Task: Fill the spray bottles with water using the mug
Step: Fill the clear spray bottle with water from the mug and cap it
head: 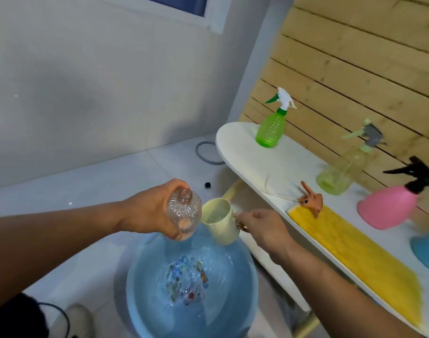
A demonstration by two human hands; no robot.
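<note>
Blue basin (145, 289) of water nearest, on floor. Above it: left hand (147, 211), fingers wrapped round clear uncapped bottle (184, 213); right hand (262, 228), fingers pinching handle of yellow mug (219, 223), rim beside bottle. Beyond, on tabletop (242, 147): green spray bottle (272, 128), pink spray bottle (389, 206).

Grey-white wall (91, 76) with window corner (184, 8), pale tiled floor (145, 172), wooden slat panelling (355, 57).
</note>
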